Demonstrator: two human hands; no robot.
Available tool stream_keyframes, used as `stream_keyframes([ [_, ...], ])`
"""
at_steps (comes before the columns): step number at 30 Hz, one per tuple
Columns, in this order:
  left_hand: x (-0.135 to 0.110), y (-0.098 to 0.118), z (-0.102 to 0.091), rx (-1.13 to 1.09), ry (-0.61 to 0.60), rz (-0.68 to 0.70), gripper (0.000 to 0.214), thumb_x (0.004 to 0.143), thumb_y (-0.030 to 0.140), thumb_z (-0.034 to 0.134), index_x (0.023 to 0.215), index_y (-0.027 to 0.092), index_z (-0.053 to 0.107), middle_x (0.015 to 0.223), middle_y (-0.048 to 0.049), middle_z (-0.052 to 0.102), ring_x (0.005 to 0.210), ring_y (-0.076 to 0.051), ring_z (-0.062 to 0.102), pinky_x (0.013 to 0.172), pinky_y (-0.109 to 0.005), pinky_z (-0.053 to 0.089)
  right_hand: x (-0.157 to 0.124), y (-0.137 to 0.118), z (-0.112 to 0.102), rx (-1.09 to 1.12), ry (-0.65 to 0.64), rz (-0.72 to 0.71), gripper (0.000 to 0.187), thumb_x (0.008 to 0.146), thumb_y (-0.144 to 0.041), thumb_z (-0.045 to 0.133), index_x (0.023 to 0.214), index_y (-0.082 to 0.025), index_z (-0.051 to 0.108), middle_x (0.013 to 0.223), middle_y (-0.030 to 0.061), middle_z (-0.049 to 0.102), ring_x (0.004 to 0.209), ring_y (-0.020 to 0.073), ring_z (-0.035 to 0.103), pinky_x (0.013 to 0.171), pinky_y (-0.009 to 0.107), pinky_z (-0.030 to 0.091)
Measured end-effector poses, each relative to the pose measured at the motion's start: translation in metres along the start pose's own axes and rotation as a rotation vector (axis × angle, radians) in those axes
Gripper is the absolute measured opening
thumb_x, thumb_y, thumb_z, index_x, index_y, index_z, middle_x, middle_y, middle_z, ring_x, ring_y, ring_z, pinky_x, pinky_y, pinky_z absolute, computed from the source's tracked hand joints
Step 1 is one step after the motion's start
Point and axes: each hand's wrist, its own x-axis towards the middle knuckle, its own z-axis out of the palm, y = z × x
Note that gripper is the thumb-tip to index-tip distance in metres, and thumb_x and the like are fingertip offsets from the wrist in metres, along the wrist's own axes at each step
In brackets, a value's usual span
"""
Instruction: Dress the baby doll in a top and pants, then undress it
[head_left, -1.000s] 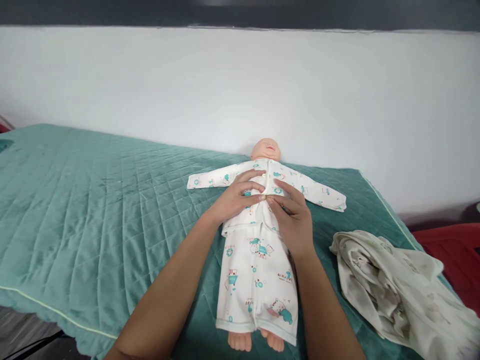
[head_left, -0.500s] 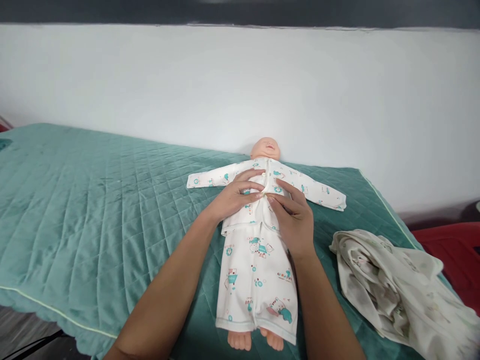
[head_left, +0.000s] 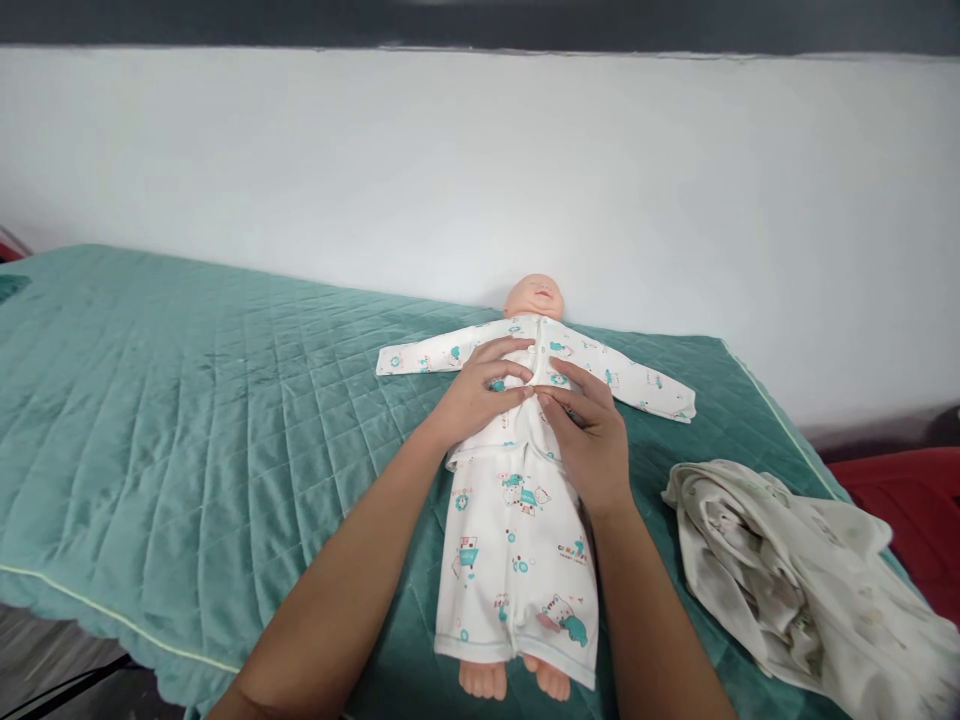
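Observation:
A baby doll lies on its back on a green quilted cover. It wears a white printed shirt with its sleeves spread out, and matching trousers; its bare feet poke out below. My left hand rests on the shirt front, thumb and fingertips closed at the edge of the front opening. My right hand pinches the facing edge at mid-chest, its fingertips meeting those of the left. A pale button shows higher on the opening. Whatever lies between the fingertips is hidden.
A crumpled pale printed cloth lies on the green quilted cover to the right. Beyond it stands a red chair. A white wall rises behind the doll's head. The cover's scalloped edge hangs at the lower left.
Both hands stay at the same place on the shirt front, with only slight finger movement. The whole view has shifted a little.

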Motion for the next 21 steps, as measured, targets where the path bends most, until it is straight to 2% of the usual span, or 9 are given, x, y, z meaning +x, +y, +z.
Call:
stream_keyframes([
  [7, -0.004, 0.004, 0.006, 0.133, 0.082, 0.069, 0.007, 0.088, 0.019, 0.066, 0.089, 0.025, 0.07, 0.14, -0.0049, 0.061, 0.139, -0.024, 0.047, 0.117, -0.051, 0.039, 0.0, -0.003, 0.001, 0.106, 0.088, 0.09, 0.012, 0.089, -0.035, 0.068, 0.091, -0.027, 0.077, 0.132, 0.0053, 0.066, 0.125, 0.0264, 0.059, 0.102, 0.047, 0.05],
  [11, -0.007, 0.011, 0.005, 0.194, 0.023, 0.125, 0.01, 0.092, 0.023, 0.063, 0.09, 0.025, 0.073, 0.144, -0.0053, 0.058, 0.139, -0.025, 0.048, 0.117, -0.053, 0.037, 0.001, -0.002, 0.001, 0.149, 0.134, 0.101, 0.013, 0.09, -0.035, 0.066, 0.087, -0.024, 0.074, 0.127, 0.0065, 0.068, 0.124, 0.0253, 0.06, 0.103, 0.044, 0.049],
  [15, -0.011, 0.019, 0.004, 0.336, -0.078, 0.222, 0.022, 0.096, 0.023, 0.054, 0.103, 0.028, 0.075, 0.154, -0.0044, 0.049, 0.144, -0.026, 0.043, 0.122, -0.055, 0.027, 0.002, -0.003, -0.001, 0.176, 0.08, 0.11, 0.016, 0.09, -0.04, 0.067, 0.091, -0.024, 0.068, 0.133, 0.0064, 0.064, 0.128, 0.0242, 0.056, 0.105, 0.043, 0.045],
  [18, -0.012, 0.021, 0.007, 0.418, -0.127, 0.24, 0.031, 0.096, 0.019, 0.051, 0.113, 0.032, 0.072, 0.157, -0.002, 0.044, 0.147, -0.027, 0.038, 0.125, -0.058, 0.019, 0.003, -0.006, -0.003, 0.173, 0.023, 0.149, 0.021, 0.087, -0.043, 0.069, 0.096, -0.025, 0.065, 0.138, 0.0057, 0.06, 0.124, 0.024, 0.056, 0.097, 0.041, 0.048],
  [21, -0.012, 0.02, 0.012, 0.382, -0.078, 0.214, 0.029, 0.095, 0.019, 0.054, 0.116, 0.032, 0.069, 0.156, -0.0026, 0.046, 0.146, -0.026, 0.039, 0.124, -0.055, 0.024, 0.003, -0.007, -0.004, 0.123, -0.008, 0.162, 0.02, 0.084, -0.043, 0.071, 0.092, -0.025, 0.064, 0.141, 0.0046, 0.058, 0.122, 0.0251, 0.055, 0.089, 0.039, 0.049],
])
